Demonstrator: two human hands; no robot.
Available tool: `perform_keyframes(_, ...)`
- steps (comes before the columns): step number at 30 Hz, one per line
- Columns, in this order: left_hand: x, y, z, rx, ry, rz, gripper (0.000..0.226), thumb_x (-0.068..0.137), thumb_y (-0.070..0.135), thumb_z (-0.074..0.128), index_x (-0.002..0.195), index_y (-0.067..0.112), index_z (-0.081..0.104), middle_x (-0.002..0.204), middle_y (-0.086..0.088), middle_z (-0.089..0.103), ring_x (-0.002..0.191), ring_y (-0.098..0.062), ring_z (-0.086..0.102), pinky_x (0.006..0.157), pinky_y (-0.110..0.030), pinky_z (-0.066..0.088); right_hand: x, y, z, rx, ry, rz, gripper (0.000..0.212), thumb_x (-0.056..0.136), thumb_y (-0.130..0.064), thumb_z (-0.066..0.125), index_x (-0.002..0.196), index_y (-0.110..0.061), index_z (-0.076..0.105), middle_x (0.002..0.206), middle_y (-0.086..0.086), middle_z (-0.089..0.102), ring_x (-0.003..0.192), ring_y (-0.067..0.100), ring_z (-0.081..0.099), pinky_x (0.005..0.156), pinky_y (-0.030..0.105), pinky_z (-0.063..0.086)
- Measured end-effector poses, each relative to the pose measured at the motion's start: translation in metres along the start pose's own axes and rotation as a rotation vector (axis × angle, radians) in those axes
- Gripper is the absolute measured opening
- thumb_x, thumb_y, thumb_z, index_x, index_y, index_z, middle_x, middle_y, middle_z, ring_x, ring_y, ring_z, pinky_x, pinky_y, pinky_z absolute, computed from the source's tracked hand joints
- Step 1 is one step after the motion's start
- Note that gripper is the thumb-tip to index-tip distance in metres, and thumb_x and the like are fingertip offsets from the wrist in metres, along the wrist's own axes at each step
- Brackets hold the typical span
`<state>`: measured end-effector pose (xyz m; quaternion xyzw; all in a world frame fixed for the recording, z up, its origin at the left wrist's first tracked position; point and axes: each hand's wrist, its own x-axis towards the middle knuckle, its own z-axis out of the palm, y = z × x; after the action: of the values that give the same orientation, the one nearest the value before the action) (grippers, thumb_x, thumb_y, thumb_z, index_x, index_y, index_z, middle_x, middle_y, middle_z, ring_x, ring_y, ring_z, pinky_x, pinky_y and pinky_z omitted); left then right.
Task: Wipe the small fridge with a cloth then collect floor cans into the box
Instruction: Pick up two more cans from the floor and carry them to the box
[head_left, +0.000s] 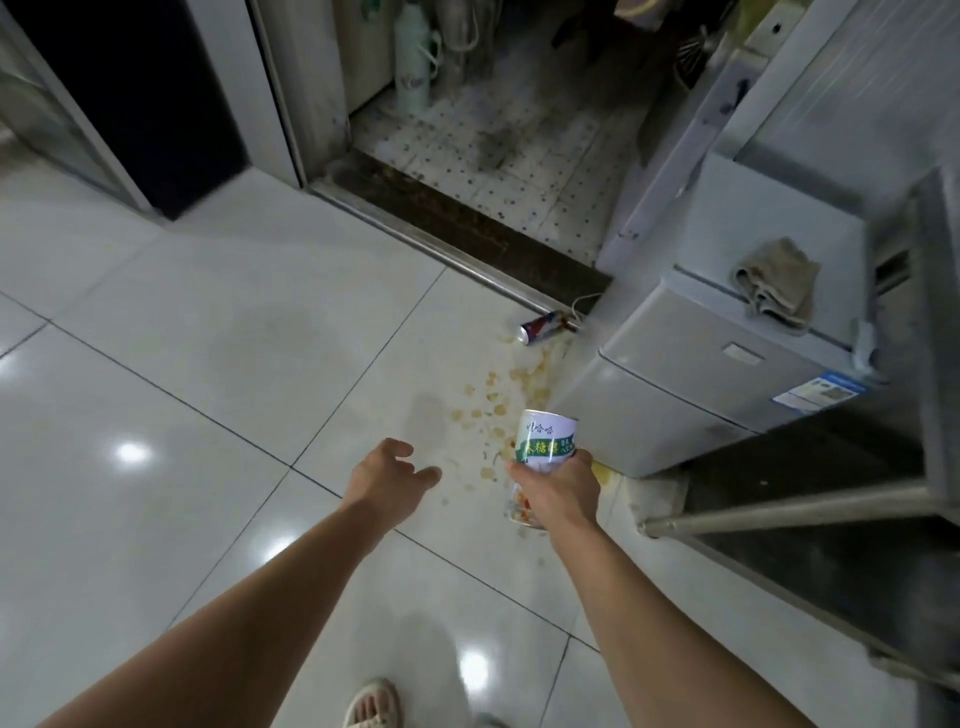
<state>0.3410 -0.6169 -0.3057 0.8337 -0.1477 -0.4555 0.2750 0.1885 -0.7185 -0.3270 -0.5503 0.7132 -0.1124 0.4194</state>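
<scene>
White-and-green labelled can (548, 441) sits in the right hand (558, 491), whose grip is curled around it, held above the stained white tile floor (208, 338). Left hand (389, 475) hangs with relaxed, spread fingers. A second dark can (543, 327) lies on its side near the small grey fridge (691, 384), which carries a crumpled beige cloth (776, 283).

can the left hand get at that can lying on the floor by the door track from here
Probably yes, after a step forward. The left hand is open and holds nothing, and only bare, splattered tile lies between it and the fallen can. It looks beyond arm's reach now.
</scene>
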Motion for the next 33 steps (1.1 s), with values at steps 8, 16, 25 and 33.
perform_keyframes(8,0.066,0.095,-0.056,0.06,-0.001,0.064,0.047,0.082,0.035,0.067,0.124,0.02,0.052,0.112,0.0,0.067,0.104,-0.021,0.059,0.084,-0.027,0.045,0.056,-0.094,0.012,0.05,0.048,0.026,0.058,0.064,-0.03,0.082,0.098,-0.01,0.039,0.087,0.003,0.054,0.074,0.022,0.054,0.061,0.024,0.04)
perform_keyframes(16,0.131,0.205,-0.083,0.101,-0.025,0.098,0.046,0.081,0.033,0.069,0.122,0.018,0.054,0.11,-0.001,0.068,0.107,-0.021,0.058,0.084,-0.024,0.043,0.126,-0.182,0.013,0.081,0.066,0.114,0.062,0.065,-0.032,0.081,0.106,-0.006,0.041,0.101,0.011,0.06,0.08,0.025,0.057,0.065,0.025,0.041)
perform_keyframes(25,0.218,0.293,-0.104,0.189,-0.159,0.163,0.049,0.081,0.032,0.069,0.125,0.017,0.053,0.111,-0.004,0.067,0.108,-0.028,0.059,0.095,-0.038,0.048,0.189,-0.256,0.024,0.109,0.183,0.216,0.067,0.065,-0.033,0.081,0.112,-0.005,0.043,0.11,0.014,0.063,0.098,0.03,0.062,0.068,0.026,0.042)
perform_keyframes(33,0.306,0.354,-0.129,0.439,-0.348,0.294,0.05,0.083,0.034,0.067,0.126,0.016,0.05,0.115,-0.004,0.065,0.107,-0.023,0.058,0.093,-0.033,0.048,0.224,-0.309,0.055,0.189,0.368,0.408,0.068,0.067,-0.035,0.08,0.115,-0.005,0.043,0.111,0.012,0.061,0.102,0.029,0.06,0.07,0.026,0.04)
